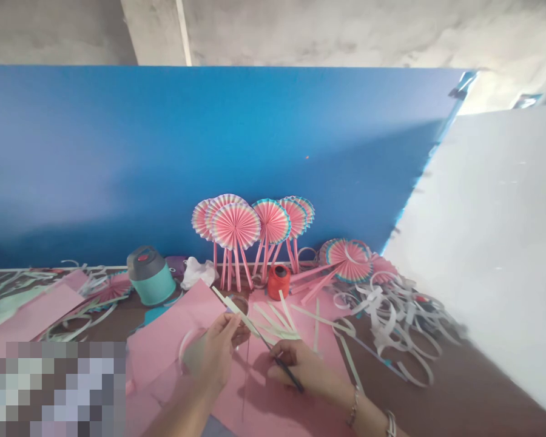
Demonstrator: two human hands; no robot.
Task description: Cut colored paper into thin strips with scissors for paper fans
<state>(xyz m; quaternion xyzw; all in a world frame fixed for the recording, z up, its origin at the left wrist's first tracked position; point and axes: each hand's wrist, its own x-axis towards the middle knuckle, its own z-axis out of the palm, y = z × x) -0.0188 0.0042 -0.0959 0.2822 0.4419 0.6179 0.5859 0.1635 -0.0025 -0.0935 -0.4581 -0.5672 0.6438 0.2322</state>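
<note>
Fingers of my left hand (227, 340) are closed on a pale green paper strip (237, 308) that slants over the pink paper. My right hand (293, 364) is closed around a thin dark tool (287, 371), whose far end reaches the strip; I cannot make out what kind of tool it is. Several loose pale strips (277, 318) lie on the pink sheets (318, 364) just beyond my hands. A roll of clear tape (240, 303) is partly hidden behind my left hand.
Pleated pink paper fans (235, 226) stand on sticks against the blue panel (255, 133). A red container (279, 282) and a teal-grey container (151, 276) stand nearby. Curled white strips (391, 315) are heaped at the right, beside more fans (348, 261).
</note>
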